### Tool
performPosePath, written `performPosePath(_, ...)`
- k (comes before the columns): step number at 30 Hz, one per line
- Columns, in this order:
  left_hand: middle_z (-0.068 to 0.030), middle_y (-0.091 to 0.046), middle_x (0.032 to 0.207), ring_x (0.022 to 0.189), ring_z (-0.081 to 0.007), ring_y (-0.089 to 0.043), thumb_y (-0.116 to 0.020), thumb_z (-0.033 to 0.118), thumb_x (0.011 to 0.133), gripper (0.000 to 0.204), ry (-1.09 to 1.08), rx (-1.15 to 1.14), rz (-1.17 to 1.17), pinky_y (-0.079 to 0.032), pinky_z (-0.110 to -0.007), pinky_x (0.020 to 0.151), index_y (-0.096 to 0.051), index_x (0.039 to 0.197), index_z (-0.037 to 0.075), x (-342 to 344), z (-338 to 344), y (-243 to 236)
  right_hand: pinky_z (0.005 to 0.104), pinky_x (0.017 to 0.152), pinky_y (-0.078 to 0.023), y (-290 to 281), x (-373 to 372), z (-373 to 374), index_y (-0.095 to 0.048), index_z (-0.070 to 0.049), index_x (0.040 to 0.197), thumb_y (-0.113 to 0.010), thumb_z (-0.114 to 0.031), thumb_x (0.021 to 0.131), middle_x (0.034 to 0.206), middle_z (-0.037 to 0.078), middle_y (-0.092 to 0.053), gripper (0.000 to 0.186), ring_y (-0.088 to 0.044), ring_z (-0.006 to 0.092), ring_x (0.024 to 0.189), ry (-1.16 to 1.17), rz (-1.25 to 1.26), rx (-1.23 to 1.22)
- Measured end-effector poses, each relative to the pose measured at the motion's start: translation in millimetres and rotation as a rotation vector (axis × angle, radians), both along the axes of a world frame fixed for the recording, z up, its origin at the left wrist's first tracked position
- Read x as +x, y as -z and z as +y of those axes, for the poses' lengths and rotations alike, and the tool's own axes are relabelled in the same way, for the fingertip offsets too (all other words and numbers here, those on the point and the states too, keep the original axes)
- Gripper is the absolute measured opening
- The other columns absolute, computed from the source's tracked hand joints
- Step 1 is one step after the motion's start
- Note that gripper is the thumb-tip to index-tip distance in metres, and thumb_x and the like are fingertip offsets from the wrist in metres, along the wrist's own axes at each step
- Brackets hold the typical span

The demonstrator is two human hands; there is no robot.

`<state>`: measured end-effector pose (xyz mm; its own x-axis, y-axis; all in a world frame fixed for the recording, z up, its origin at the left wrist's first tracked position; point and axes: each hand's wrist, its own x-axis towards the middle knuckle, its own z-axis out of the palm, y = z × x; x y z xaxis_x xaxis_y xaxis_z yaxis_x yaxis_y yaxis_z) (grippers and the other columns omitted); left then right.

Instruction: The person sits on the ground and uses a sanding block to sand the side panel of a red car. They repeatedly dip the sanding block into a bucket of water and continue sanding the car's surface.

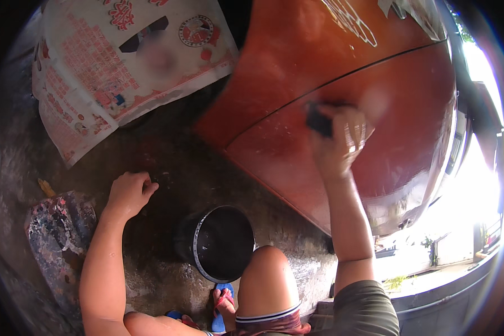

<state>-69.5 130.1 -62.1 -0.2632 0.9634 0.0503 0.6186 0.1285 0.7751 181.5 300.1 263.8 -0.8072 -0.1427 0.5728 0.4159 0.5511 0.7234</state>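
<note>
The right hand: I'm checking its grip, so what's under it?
A blurred dark block shows partly under the right hand; the hand covers the rest and hides the red panel directly behind.

The right hand (340, 145) is smeared by blur, and so is the dark pad (319, 120) in its grip; the fingers cover part of the pad, and its material cannot be told. The far edge cuts off the orange-red panel (397, 129) and the printed sheet (84, 67), whose middle a hazy spot blurs. The curled left hand (130, 194) hides its own palm, so whether it holds anything cannot be told. Shadow hides the bottom of the black bucket (196, 246). At the near edge, the green sleeve (367, 311) is cut off. Glare washes out the background at right.
</note>
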Motion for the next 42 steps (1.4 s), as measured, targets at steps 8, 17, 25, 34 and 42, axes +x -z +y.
performPosePath(8, -0.014, -0.074, 0.078, 0.079, -0.0372, -0.072, -0.076, 0.033, 0.094, 0.026, 0.016, 0.014, 0.012, -0.057, -0.049, 0.075, -0.074, 0.09, 0.007, 1, 0, 4, 0.0407, 0.089, -0.037, 24, 5, 7, -0.069, -0.017, 0.085, -0.081, -0.014, 0.064, 0.083, 0.001, -0.066, 0.025, -0.062, 0.022, 0.083, 0.062, -0.094, 0.054)
performPosePath(17, -0.0148, -0.075, 0.079, 0.081, -0.037, -0.074, -0.077, 0.032, 0.094, 0.027, 0.012, -0.044, 0.026, -0.058, -0.049, 0.075, -0.074, 0.088, 0.005, 1, -1, 2, 0.0376, 0.079, -0.037, 23, -2, 11, -0.071, -0.017, 0.084, -0.085, -0.004, 0.066, 0.083, 0.0, -0.067, 0.026, -0.058, 0.0225, 0.084, 0.042, -0.174, -0.021)
performPosePath(25, -0.015, -0.075, 0.08, 0.081, -0.0368, -0.074, -0.076, 0.033, 0.094, 0.028, 0.012, -0.032, 0.037, -0.059, -0.048, 0.075, -0.075, 0.091, 0.005, 0, -3, -1, 0.0499, 0.087, -0.036, 33, 0, 18, -0.073, -0.016, 0.094, -0.075, -0.015, 0.059, 0.094, 0.004, -0.066, 0.035, -0.06, 0.0303, 0.094, 0.053, -0.057, -0.107)
performPosePath(34, -0.0143, -0.075, 0.086, 0.085, -0.0382, -0.072, -0.076, 0.036, 0.094, 0.03, 0.003, -0.07, 0.041, -0.057, -0.05, 0.078, -0.074, 0.092, 0.007, 1, -5, 5, 0.0492, 0.087, -0.037, 39, 3, 9, -0.074, -0.016, 0.093, -0.076, -0.024, 0.065, 0.089, 0.004, -0.062, 0.03, -0.058, 0.0304, 0.092, 0.058, 0.035, -0.149)
performPosePath(42, -0.0152, -0.074, 0.079, 0.081, -0.0382, -0.072, -0.076, 0.036, 0.094, 0.03, 0.034, -0.067, 0.018, -0.057, -0.05, 0.076, -0.074, 0.092, 0.006, 0, -2, 3, 0.0429, 0.082, -0.037, 35, -3, 12, -0.071, -0.02, 0.085, -0.081, -0.015, 0.067, 0.084, -0.001, -0.064, 0.021, -0.058, 0.0256, 0.087, 0.069, 0.137, -0.019)
